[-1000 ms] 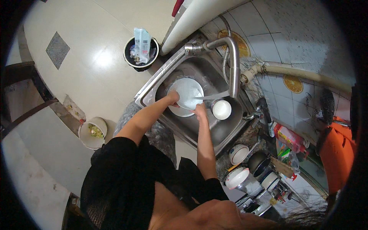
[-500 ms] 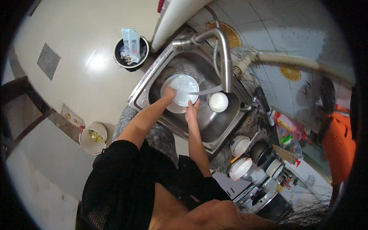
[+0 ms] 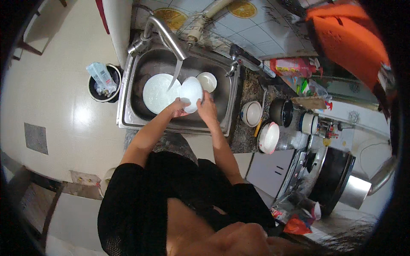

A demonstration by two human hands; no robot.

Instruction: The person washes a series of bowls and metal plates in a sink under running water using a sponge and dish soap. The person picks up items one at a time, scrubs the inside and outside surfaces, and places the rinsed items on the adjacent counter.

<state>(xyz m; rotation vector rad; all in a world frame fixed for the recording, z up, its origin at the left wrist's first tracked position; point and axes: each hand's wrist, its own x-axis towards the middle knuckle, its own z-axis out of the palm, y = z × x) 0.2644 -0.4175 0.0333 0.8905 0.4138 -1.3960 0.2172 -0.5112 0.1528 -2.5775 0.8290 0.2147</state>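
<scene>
A round white plate (image 3: 191, 93) is held tilted over the sink (image 3: 124, 113), just to the right of the running water. My left hand (image 3: 178, 106) grips its lower left edge, fingers closed. On its right side my right hand (image 3: 207, 110) is closed around the rim. Beneath and to the left, a larger white plate (image 3: 159, 91) lies in the sink basin, where the stream from the metal faucet (image 3: 173, 40) falls. Behind the held plate, a small white bowl (image 3: 207, 81) sits partly hidden in the basin.
Right of the sink, the dark counter holds white bowls (image 3: 252, 114), an enamel basin (image 3: 269, 137) and a black pot (image 3: 279, 112). A cleaver-like dark-handled tool (image 3: 245, 54) lies behind the sink's right corner. A trash bin (image 3: 115, 81) stands on the floor at left.
The held plate has gone from lying nearly flat under the stream to a steep tilt right of it. Both hands moved with it, and the large plate beneath is now uncovered. My view has turned.
</scene>
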